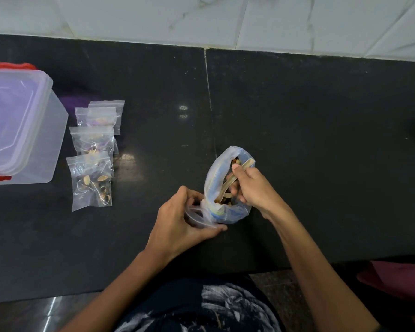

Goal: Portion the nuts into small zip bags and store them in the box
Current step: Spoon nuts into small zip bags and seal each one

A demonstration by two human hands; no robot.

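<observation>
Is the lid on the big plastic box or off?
On. The lid sits flat on the box, covering its top.

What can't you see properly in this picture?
- Head view: the box is cut off by the left edge, and its lid hides the inside.
- The small zip bag is mostly covered by the left hand.
- The spoon end is buried in the big nut bag, partly behind the right hand.
- The rear zip bags overlap, so counting is unsure.

four filled small zip bags [91, 149], perhaps; one box [22, 125]; one large nut bag [216, 188]; one spoon [240, 171].
</observation>
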